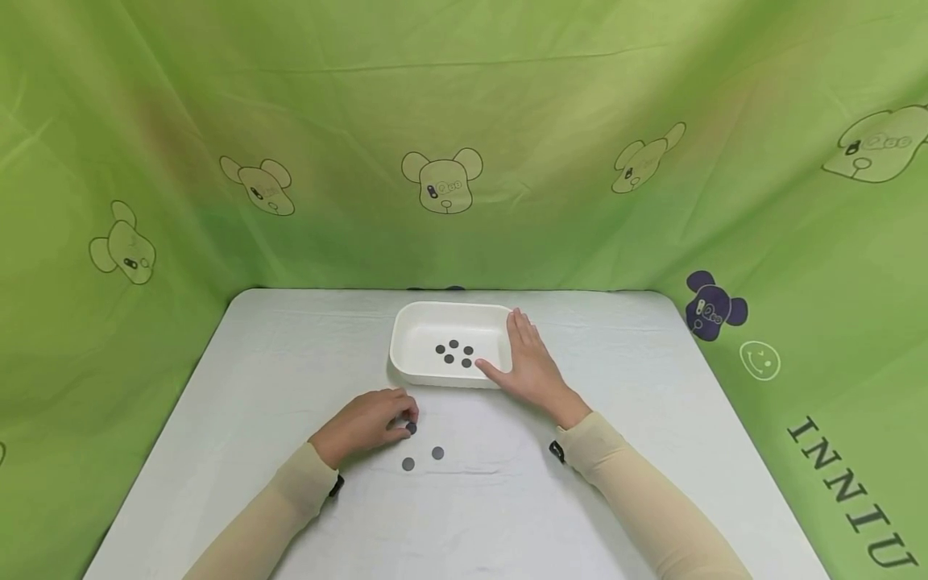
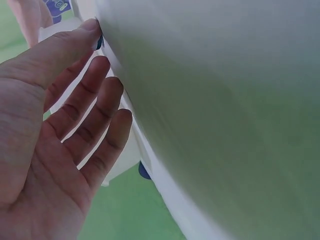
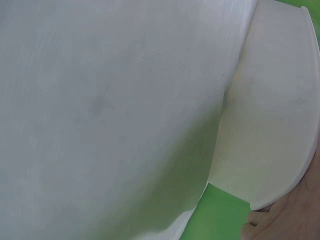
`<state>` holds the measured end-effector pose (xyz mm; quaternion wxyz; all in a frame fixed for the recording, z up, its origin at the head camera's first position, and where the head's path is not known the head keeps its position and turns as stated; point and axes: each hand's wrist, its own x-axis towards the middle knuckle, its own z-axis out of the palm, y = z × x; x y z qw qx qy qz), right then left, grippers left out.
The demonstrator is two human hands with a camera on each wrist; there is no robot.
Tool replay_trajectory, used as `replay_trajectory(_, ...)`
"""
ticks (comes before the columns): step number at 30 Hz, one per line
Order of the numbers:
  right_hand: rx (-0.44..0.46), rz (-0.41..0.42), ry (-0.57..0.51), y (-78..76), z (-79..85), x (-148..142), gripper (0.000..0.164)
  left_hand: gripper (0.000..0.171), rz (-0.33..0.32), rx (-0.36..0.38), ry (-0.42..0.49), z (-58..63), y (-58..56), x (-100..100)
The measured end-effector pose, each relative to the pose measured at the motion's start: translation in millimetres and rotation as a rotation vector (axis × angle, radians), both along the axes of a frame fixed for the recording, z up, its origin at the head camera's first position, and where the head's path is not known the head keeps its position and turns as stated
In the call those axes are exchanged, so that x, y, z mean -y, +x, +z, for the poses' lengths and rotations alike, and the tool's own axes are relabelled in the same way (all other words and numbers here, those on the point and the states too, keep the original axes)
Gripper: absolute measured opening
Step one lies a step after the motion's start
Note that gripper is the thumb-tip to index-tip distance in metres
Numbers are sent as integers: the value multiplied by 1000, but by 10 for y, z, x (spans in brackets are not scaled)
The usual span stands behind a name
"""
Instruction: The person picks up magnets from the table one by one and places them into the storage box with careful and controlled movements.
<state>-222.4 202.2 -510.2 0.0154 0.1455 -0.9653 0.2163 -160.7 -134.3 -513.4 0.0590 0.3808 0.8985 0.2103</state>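
Observation:
My left hand [image 1: 370, 420] is low over the table, left of centre, and pinches a small dark disc [image 1: 411, 428] between thumb and fingertips. Part of that disc [image 2: 99, 42] shows by the thumb tip in the left wrist view, where the other fingers are spread and slightly bent. Two more dark discs, one nearer [image 1: 408, 464] and one to the right [image 1: 438, 453], lie flat beside this hand. My right hand [image 1: 535, 370] rests on the right end of a white rectangular tray [image 1: 416, 374], fingers straight along the rim and thumb over the near corner. Several dark discs [image 1: 453, 344] lie in the tray.
A white cloth covers the table [image 1: 304, 338], whose far corners are rounded. Green curtains [image 1: 348, 201] printed with bear heads hang behind it and along both sides. The tray stands near the far edge, close to the back curtain.

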Motion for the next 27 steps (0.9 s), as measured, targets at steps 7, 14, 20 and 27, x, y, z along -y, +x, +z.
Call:
replay_trajectory(7, 15, -4, 13, -2, -3, -6, 119, 17, -12, -7, -3, -26, 9, -22)
replay_trajectory(14, 21, -5, 7, -3, -1, -8, 118, 19, -12, 3, 21, 1, 57, -36)
replay_trajectory(20, -8, 1, 5, -2, -9, -5, 118, 20, -14, 2, 19, 19, 71, -45)
replay_trajectory(27, 6, 1, 10, -3, -8, -9, 118, 18, -29, -2, 23, 20, 65, -58)
